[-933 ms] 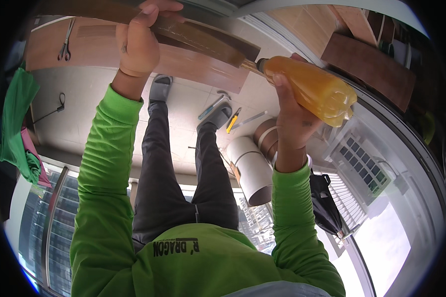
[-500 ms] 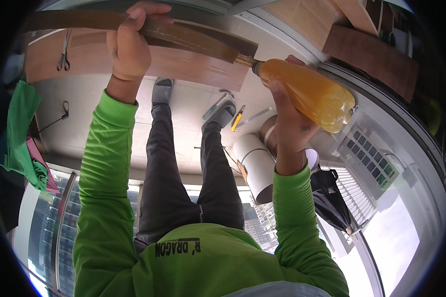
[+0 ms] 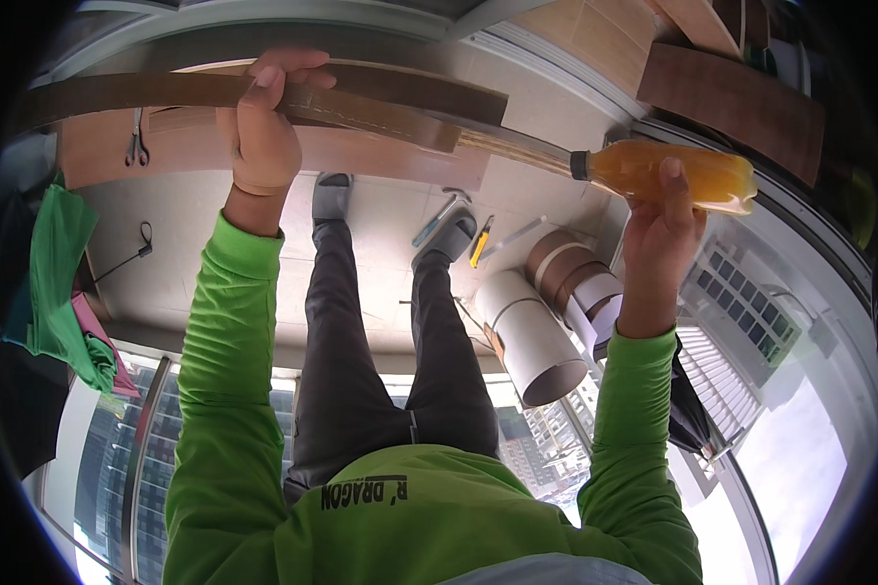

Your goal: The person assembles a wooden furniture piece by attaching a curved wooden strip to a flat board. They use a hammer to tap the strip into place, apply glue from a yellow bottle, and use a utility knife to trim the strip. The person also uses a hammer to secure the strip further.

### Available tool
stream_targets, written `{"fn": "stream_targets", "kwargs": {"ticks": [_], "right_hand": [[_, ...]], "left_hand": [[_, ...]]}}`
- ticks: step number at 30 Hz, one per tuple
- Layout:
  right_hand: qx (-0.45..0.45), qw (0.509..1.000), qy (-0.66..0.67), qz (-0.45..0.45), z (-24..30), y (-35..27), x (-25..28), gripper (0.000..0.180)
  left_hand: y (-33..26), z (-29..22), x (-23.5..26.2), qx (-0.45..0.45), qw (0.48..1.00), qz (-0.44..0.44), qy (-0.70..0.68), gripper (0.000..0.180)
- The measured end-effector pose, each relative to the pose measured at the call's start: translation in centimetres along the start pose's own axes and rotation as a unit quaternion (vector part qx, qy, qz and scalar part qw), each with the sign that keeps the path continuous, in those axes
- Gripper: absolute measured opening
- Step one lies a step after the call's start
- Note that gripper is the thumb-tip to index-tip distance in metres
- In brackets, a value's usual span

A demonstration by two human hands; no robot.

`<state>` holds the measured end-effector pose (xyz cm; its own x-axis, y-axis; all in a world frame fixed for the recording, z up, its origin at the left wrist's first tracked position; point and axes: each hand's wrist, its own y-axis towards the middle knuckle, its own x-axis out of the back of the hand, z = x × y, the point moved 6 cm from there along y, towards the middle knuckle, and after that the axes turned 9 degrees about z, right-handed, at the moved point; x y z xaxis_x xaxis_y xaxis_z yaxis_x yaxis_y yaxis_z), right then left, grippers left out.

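My left hand (image 3: 268,132) grips a long brown strip (image 3: 380,109) that runs across the upper part of the head view, thumb on the near face and fingers over its upper edge. My right hand (image 3: 661,234) is wrapped round a clear plastic bottle (image 3: 615,168) of yellow-orange liquid. The bottle lies nearly level, its black cap (image 3: 580,165) pointing left. That cap meets, or nearly meets, a narrow lighter band (image 3: 517,148) running on from the strip's right part; I cannot tell if they touch.
A reddish-brown board (image 3: 400,156) lies on the tiled floor below the strip, with scissors (image 3: 137,146) on it. By my sandals are a hammer (image 3: 439,216), a yellow cutter knife (image 3: 481,242) and large rolls (image 3: 532,336). Green cloth (image 3: 59,273) hangs at left.
My right hand has moved right with the bottle, which has turned from a slant to nearly level. More of the lighter band shows left of the cap. My left hand keeps its grip.
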<state>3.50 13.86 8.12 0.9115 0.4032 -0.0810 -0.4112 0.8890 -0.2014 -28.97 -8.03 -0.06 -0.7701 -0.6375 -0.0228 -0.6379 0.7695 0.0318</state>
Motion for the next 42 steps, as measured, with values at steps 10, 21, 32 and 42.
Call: {"fn": "stream_targets", "kwargs": {"ticks": [10, 21, 32, 42], "right_hand": [[-0.413, 0.883, -0.118, 0.189, -11.5, 9.5, -7.9, 0.049], [-0.447, 0.857, -0.147, 0.209, -13.5, 8.5, -10.1, 0.05], [-0.325, 0.92, -0.001, 0.22, -6.8, 7.0, -6.9, 0.049], [-0.017, 0.994, 0.023, 0.105, -0.3, -0.5, -0.1, 0.045]], "left_hand": [[-0.7, 0.8, 0.1, 0.012, 0.999, 0.028, 0.034, 0.058], [-1.0, 1.2, 0.4, 0.004, 1.0, 0.022, -0.001, 0.055], [-0.7, 1.0, 0.0, 0.01, 1.0, 0.013, 0.009, 0.057], [0.3, 0.4, -0.2, -0.027, 0.999, 0.016, 0.003, 0.041]]}}
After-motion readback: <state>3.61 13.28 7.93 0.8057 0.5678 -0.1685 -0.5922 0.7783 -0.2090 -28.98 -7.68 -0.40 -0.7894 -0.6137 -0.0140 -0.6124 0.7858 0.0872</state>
